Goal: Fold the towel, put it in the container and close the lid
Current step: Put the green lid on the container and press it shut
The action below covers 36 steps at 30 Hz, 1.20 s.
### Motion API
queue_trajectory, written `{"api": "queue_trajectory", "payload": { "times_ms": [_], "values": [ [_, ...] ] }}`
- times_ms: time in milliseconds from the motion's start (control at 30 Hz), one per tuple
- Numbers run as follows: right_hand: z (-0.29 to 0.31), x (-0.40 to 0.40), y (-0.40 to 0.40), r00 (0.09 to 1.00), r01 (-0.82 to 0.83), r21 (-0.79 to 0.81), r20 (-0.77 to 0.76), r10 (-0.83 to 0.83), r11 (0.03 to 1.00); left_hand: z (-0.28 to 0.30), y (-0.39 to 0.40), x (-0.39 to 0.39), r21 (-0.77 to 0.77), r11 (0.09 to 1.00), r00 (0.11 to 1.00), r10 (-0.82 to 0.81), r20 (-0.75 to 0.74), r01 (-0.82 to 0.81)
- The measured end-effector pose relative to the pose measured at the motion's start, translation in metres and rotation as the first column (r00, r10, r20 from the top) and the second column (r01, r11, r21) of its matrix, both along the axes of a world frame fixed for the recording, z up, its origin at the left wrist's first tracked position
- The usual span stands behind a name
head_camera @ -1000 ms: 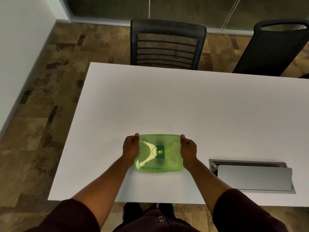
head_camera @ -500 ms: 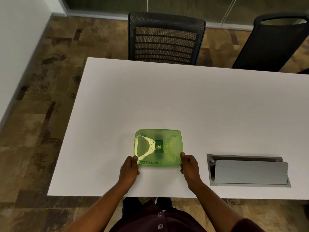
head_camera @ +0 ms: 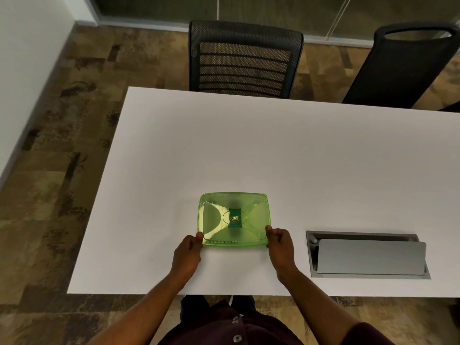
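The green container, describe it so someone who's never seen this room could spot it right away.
On the white table, look near the front edge, left of the recessed metal cable hatch. The green container sits there, lid on, with both hands at its near corners. It is the only coloured, translucent thing on the table.

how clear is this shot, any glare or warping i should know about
Head view: mostly sharp, slightly soft at the hands; white glare streaks on the green lid; wide-angle lens bends the table edges and chair.
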State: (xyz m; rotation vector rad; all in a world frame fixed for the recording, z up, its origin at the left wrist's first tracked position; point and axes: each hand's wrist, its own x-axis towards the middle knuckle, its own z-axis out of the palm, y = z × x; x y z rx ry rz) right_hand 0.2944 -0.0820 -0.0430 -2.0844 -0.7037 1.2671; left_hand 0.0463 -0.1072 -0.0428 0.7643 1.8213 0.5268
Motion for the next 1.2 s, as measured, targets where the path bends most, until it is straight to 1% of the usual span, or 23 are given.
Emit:
{"api": "queue_trajectory", "payload": {
  "times_ms": [67,100,133,167,233,300,367,400,467,533,733,833,867,900,933,967,1000,1033,1067,1100,1133,1167,1200],
  "values": [
    [0.003,0.006,0.008,1.000,0.012,-0.002,0.019,-0.012,1.000,0.001,0.004,-0.007,0.013,1.000,0.999,0.024,-0.044,-0.024],
    [0.005,0.009,0.012,1.000,-0.016,-0.003,0.021,0.017,1.000,0.002,0.007,-0.009,0.036,0.999,0.998,0.038,-0.042,-0.036],
    [0.008,0.009,0.016,0.996,-0.089,0.006,0.029,0.089,0.996,0.003,0.010,-0.009,0.061,0.998,0.999,0.028,-0.036,-0.026],
    [0.010,0.009,0.019,0.980,-0.196,0.020,0.049,0.194,0.980,0.004,0.015,-0.009,0.083,0.996,0.999,-0.015,-0.035,0.018],
    [0.015,0.008,0.023,0.911,-0.409,0.056,0.086,0.404,0.911,0.006,0.021,-0.006,0.108,0.982,0.987,-0.151,-0.050,0.155],
    [0.015,0.006,0.023,0.852,-0.518,0.074,0.128,0.507,0.852,0.007,0.030,-0.003,0.151,0.950,0.962,-0.267,-0.058,0.273],
    [0.016,0.006,0.024,0.823,-0.558,0.025,0.147,0.549,0.830,0.005,0.036,-0.002,0.229,0.897,0.926,-0.370,-0.079,0.378],
    [0.017,0.004,0.026,0.808,-0.574,-0.012,0.153,0.569,0.819,0.005,0.039,-0.002,0.252,0.868,0.904,-0.416,-0.100,0.428],
    [0.021,0.002,0.029,0.777,-0.614,-0.030,0.152,0.611,0.789,0.004,0.041,-0.004,0.267,0.833,0.874,-0.471,-0.119,0.485],
    [0.023,0.000,0.031,0.764,-0.632,-0.017,0.148,0.627,0.774,0.003,0.039,-0.003,0.268,0.833,0.875,-0.468,-0.124,0.484],
    [0.031,-0.006,0.033,0.768,-0.619,-0.049,0.173,0.617,0.784,0.007,0.040,0.001,0.263,0.856,0.896,-0.430,-0.112,0.444],
    [0.037,-0.006,0.040,0.739,-0.645,-0.091,0.180,0.649,0.759,0.011,0.043,0.000,0.243,0.846,0.880,-0.462,-0.112,0.475],
    [0.039,-0.008,0.042,0.715,-0.656,-0.123,0.214,0.665,0.745,0.014,0.045,0.001,0.213,0.837,0.864,-0.482,-0.149,0.504],
    [0.042,-0.009,0.045,0.679,-0.667,-0.155,0.274,0.681,0.728,0.017,0.048,0.002,0.170,0.822,0.833,-0.504,-0.228,0.543],
    [0.044,-0.011,0.048,0.618,-0.690,-0.184,0.354,0.702,0.700,0.020,0.052,0.002,0.119,0.794,0.775,-0.532,-0.340,0.597],
    [0.045,-0.013,0.051,0.520,-0.732,-0.204,0.448,0.727,0.650,0.024,0.058,0.003,0.077,0.741,0.685,-0.569,-0.454,0.667],
    [0.047,-0.016,0.055,0.390,-0.789,-0.226,0.535,0.750,0.571,0.027,0.065,0.004,0.048,0.665,0.579,-0.610,-0.541,0.745],
    [0.048,-0.019,0.060,0.255,-0.841,-0.255,0.592,0.765,0.478,0.030,0.072,0.005,0.027,0.578,0.478,-0.647,-0.595,0.816],
    [0.050,-0.022,0.065,0.142,-0.874,-0.288,0.617,0.774,0.390,0.031,0.079,0.007,0.005,0.491,0.387,-0.678,-0.625,0.871],
    [0.051,-0.025,0.069,0.060,-0.892,-0.317,0.622,0.781,0.322,0.032,0.085,0.010,-0.018,0.419,0.311,-0.702,-0.641,0.908],
    [0.051,-0.027,0.073,0.006,-0.898,-0.341,0.620,0.785,0.277,0.032,0.091,0.013,-0.044,0.366,0.253,-0.719,-0.647,0.929],
    [0.052,-0.028,0.076,-0.025,-0.899,-0.359,0.616,0.787,0.252,0.031,0.096,0.017,-0.065,0.336,0.218,-0.732,-0.646,0.940],
    [0.052,-0.029,0.078,-0.041,-0.897,-0.371,0.612,0.790,0.241,0.031,0.099,0.020,-0.076,0.329,0.208,-0.742,-0.637,0.941]
  ]
}}
